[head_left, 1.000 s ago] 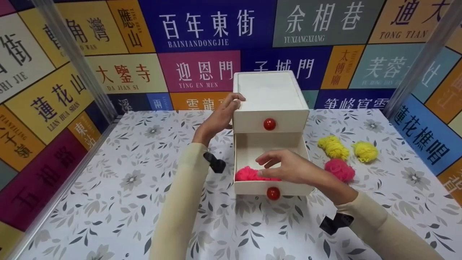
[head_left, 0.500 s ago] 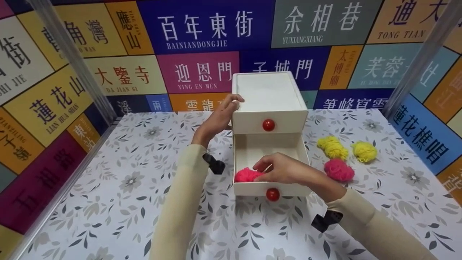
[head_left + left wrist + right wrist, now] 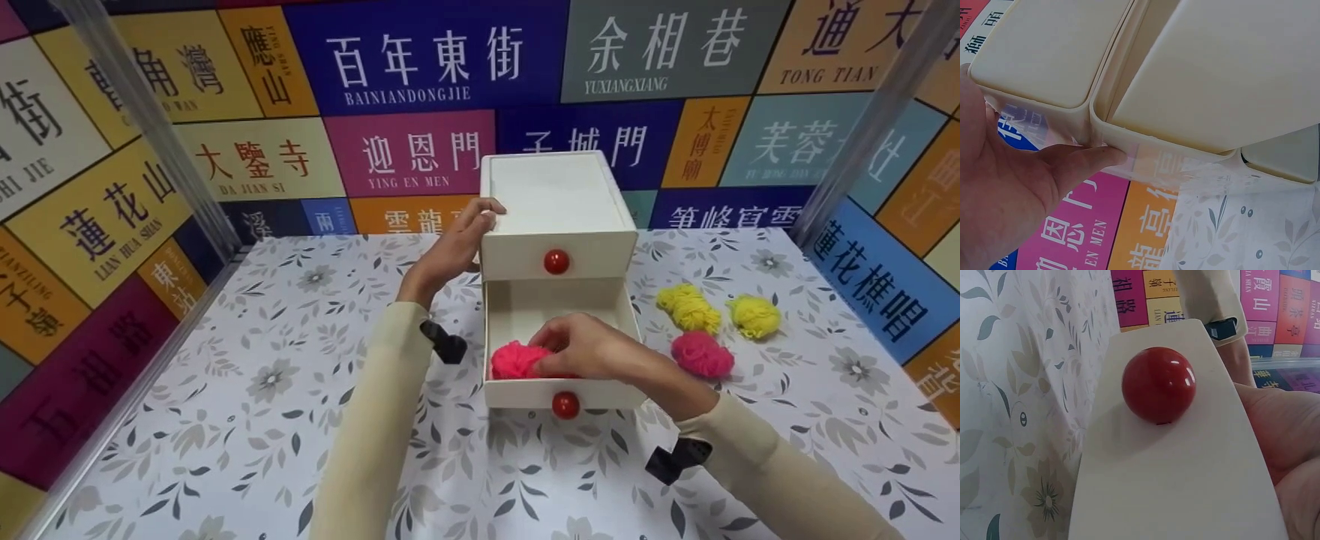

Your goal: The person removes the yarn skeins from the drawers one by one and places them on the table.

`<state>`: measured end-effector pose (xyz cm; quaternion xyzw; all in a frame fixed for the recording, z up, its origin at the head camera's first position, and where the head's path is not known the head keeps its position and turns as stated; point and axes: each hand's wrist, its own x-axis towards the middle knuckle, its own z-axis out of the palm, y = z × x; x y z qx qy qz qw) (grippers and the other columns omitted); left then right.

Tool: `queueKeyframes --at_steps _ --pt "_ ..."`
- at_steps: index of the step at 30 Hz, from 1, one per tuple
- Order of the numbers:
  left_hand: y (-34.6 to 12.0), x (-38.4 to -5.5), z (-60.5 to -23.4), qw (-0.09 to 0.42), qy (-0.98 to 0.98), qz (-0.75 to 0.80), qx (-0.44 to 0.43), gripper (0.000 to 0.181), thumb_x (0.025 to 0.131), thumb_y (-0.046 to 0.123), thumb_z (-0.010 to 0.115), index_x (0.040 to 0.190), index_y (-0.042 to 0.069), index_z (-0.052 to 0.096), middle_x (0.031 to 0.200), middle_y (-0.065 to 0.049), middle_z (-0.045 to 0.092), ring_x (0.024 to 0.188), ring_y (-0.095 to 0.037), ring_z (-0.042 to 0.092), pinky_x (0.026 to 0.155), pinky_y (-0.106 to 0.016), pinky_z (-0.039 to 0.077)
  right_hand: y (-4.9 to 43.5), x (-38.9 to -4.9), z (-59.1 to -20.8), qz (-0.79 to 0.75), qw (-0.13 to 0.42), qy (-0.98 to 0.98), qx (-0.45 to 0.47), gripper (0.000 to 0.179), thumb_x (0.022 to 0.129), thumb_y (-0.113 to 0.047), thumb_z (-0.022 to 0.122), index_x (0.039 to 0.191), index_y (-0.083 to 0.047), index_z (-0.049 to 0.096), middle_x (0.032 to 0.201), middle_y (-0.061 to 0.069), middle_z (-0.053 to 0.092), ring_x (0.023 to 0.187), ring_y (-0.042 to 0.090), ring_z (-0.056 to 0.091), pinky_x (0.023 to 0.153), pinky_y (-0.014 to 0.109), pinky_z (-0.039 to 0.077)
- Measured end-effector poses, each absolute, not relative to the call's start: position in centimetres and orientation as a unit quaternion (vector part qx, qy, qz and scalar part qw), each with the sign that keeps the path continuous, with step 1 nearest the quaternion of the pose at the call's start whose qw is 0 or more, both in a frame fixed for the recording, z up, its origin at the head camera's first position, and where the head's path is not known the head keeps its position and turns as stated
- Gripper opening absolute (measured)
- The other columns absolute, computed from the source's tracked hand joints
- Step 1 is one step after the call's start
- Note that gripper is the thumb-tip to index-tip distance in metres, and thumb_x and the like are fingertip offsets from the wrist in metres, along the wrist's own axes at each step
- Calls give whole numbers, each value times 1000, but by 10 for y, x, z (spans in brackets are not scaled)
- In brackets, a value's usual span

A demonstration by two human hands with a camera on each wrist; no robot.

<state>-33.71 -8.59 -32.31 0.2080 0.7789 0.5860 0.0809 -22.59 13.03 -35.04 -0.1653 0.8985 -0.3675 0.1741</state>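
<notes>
A small white drawer cabinet [image 3: 559, 191] has its lower drawer [image 3: 517, 394] pulled out and its upper drawer pushed in; each front has a red round knob [image 3: 565, 405]. My left hand [image 3: 454, 244] grips the cabinet's left upper edge, fingertips over the top; in the left wrist view the thumb [image 3: 1086, 163] lies along the side. Inside the lower drawer, my right hand [image 3: 592, 349] pinches a bright pink yarn ball [image 3: 514, 361] near the drawer front. In the right wrist view, the drawer front and its red knob [image 3: 1158, 385] hide the fingertips and the yarn.
Right of the cabinet, two yellow yarn bundles [image 3: 754, 316] and a darker pink yarn ball [image 3: 702, 355] lie on the floral tablecloth [image 3: 300, 450]. Panels with printed signs [image 3: 420, 60] stand behind and at both sides.
My right hand has moved slightly left in the drawer, its thumb and fingers closing on the pink yarn ball, which is a little raised. The left hand stays on the cabinet.
</notes>
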Motion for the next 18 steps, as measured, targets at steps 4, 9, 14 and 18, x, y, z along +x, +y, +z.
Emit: queueKeyframes --at_steps 4,9,14,18 --pt "-87 -337 -323 81 779 586 210 25 108 33 31 130 23 40 128 -16 52 103 -30 61 88 -53 55 135 -224 -343 -385 171 897 -131 35 88 -19 74 120 -9 69 111 10 69 101 22 61 93 38 51" --pt "-87 -337 -323 82 782 582 207 25 108 33 31 130 24 40 131 -16 51 107 -32 61 91 -56 54 146 -221 -335 -414 161 887 -127 39 89 -20 72 126 -9 66 118 13 67 106 25 61 91 33 52" --pt "-86 -336 -323 84 786 579 198 25 108 34 31 130 27 40 137 -15 49 112 -33 60 95 -58 52 163 -219 -329 -445 135 876 -128 40 90 -19 71 128 -7 65 118 16 66 102 24 64 82 23 54" --pt "-87 -337 -323 86 783 584 197 24 108 33 29 129 26 40 132 -15 50 107 -31 60 94 -56 53 178 -217 -325 -465 109 870 -124 40 92 -22 71 128 -8 64 118 15 66 101 23 62 81 21 54"
